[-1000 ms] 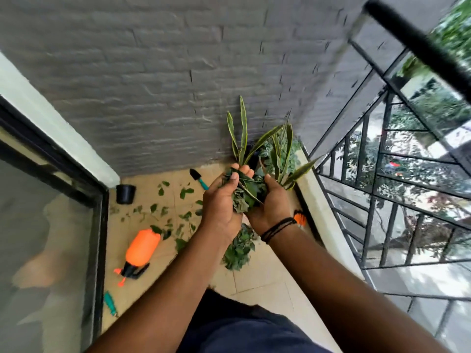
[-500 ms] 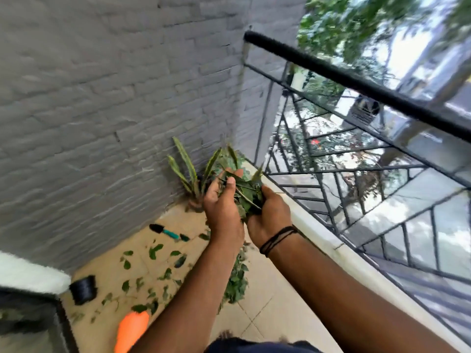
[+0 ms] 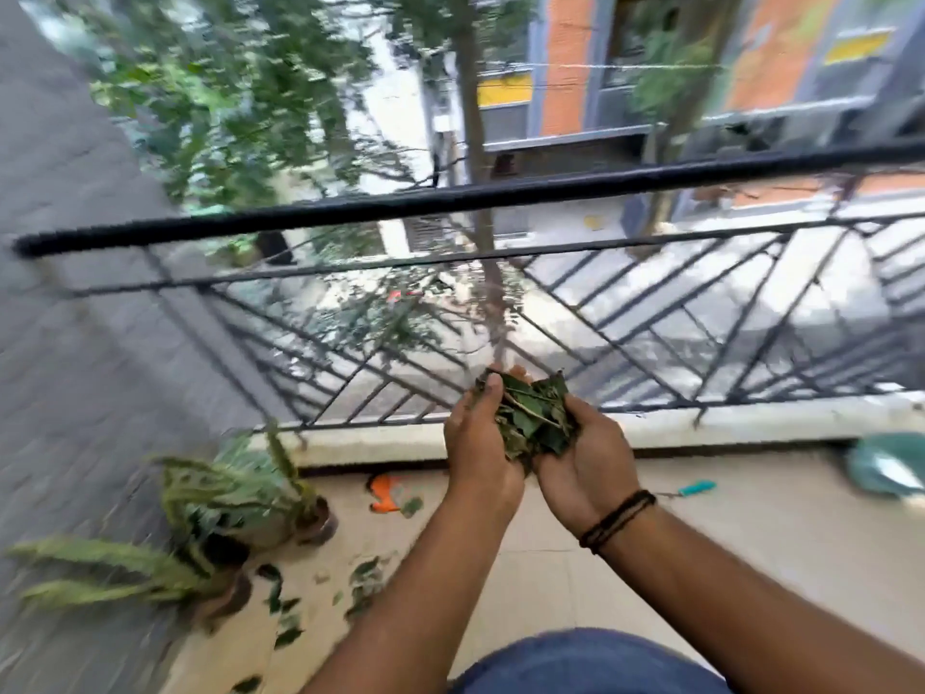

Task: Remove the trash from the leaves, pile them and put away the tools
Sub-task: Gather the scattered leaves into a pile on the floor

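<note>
A bunch of green leaves (image 3: 534,419) is cupped between both hands, held up in front of the balcony railing (image 3: 450,197). My left hand (image 3: 475,445) curls round the bunch from the left, thumb up at its top. My right hand (image 3: 585,458), with a dark cord bracelet on its wrist, cradles the leaves from the right and below. Several loose leaves (image 3: 280,601) lie on the tiled floor at lower left. A teal-handled tool (image 3: 693,489) lies on the floor to the right of my right wrist. An orange object (image 3: 383,493) lies by the ledge.
Two potted plants (image 3: 235,498) stand against the grey brick wall (image 3: 75,373) at left. A low white ledge (image 3: 701,425) carries the black railing. A teal object (image 3: 886,463) sits at the far right edge. The view is motion-blurred.
My view has swung right, from the wall and plant corner toward the railing and street. Both hands keep the same bunch of leaves and have moved with it.
</note>
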Action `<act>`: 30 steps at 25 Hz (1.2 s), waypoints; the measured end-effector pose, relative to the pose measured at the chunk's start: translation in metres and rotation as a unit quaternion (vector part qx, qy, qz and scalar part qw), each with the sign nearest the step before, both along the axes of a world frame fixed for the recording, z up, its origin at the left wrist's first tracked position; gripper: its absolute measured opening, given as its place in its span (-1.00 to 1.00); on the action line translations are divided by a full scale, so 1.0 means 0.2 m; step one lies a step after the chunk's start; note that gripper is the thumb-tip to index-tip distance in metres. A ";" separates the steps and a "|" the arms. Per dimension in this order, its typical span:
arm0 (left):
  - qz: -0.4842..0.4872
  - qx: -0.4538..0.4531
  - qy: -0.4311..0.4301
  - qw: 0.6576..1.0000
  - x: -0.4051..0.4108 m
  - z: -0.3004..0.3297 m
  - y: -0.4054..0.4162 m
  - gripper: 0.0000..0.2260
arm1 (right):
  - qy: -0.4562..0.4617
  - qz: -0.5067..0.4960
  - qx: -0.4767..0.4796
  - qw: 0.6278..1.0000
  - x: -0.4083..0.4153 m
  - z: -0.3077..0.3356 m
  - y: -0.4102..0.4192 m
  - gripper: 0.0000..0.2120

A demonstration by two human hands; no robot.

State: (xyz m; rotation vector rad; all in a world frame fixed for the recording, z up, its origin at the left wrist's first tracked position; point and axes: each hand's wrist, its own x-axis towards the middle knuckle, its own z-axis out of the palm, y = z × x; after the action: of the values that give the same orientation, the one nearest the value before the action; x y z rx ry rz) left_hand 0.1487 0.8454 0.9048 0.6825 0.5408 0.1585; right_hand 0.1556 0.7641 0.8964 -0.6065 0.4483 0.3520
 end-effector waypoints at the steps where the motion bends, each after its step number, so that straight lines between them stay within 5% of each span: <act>1: -0.040 0.012 0.008 0.999 0.03 0.01 -0.20 -0.78 | 0.004 -0.035 0.005 0.999 0.01 -0.01 -0.20 -0.56; 6: -0.210 0.049 0.007 0.977 0.22 0.06 -1.10 -0.75 | 0.000 -0.198 0.030 0.980 0.09 0.04 -1.06 -0.57; 11: -0.345 0.071 0.000 0.936 0.28 0.07 -1.84 -0.53 | -0.014 -0.384 0.074 0.920 0.06 -0.03 -1.75 -0.57; 14: -0.427 0.119 0.004 0.896 0.22 0.07 -2.17 -0.78 | -0.003 -0.452 0.096 0.887 -0.02 -0.08 -2.04 -0.58; 16: -0.495 0.146 -0.010 0.857 0.20 0.05 -2.36 -0.70 | 0.009 -0.492 0.087 0.866 -0.05 -0.09 -2.18 -0.54; 20: -0.586 0.121 0.040 0.800 0.28 -0.08 -2.73 -0.85 | 0.051 -0.546 0.066 0.834 -0.03 -0.15 -2.51 -0.56; 26: -0.645 0.047 0.071 0.759 0.55 -0.18 -3.37 -0.79 | 0.070 -0.610 0.036 0.789 0.14 -0.19 -3.12 -0.62; 30: -0.725 0.027 0.096 0.682 0.61 -0.26 -3.84 -0.69 | 0.076 -0.690 0.027 0.719 0.14 -0.25 -3.48 -0.61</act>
State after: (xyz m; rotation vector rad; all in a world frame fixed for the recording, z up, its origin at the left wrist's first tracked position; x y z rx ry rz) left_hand 0.2716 0.0774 0.8535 1.0199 0.0552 -1.4318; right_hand 0.1834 0.0689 0.8466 -0.0514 0.9216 -1.0429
